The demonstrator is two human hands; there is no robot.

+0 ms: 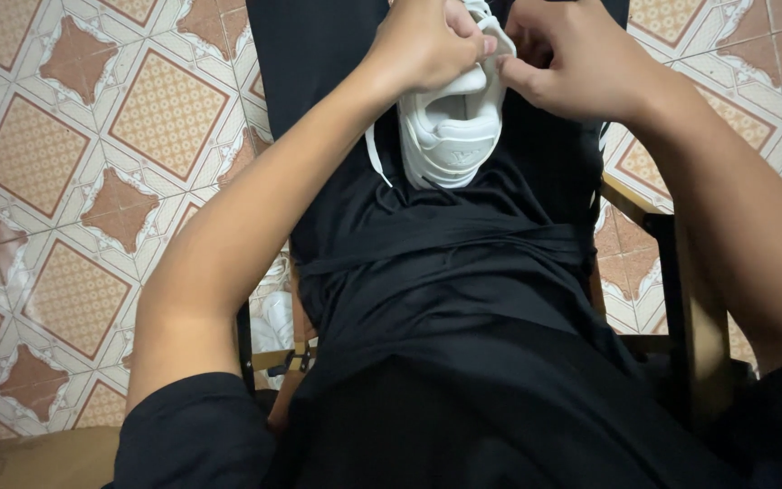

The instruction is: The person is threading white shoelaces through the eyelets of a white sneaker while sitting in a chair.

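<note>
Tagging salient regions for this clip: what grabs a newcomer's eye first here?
The white sneaker at top centre, resting on the person's black-clad lap, stands out most against the dark fabric. Both hands meet over it: the left hand and right hand pinch a white lace, whose end trails down the shoe's left side. Around them lies an orange-and-white patterned tile floor.

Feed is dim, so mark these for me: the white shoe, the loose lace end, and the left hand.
white shoe (452, 136), head view, heel collar.
loose lace end (375, 161), head view, dangling strand.
left hand (427, 45), head view, back of hand.
</note>
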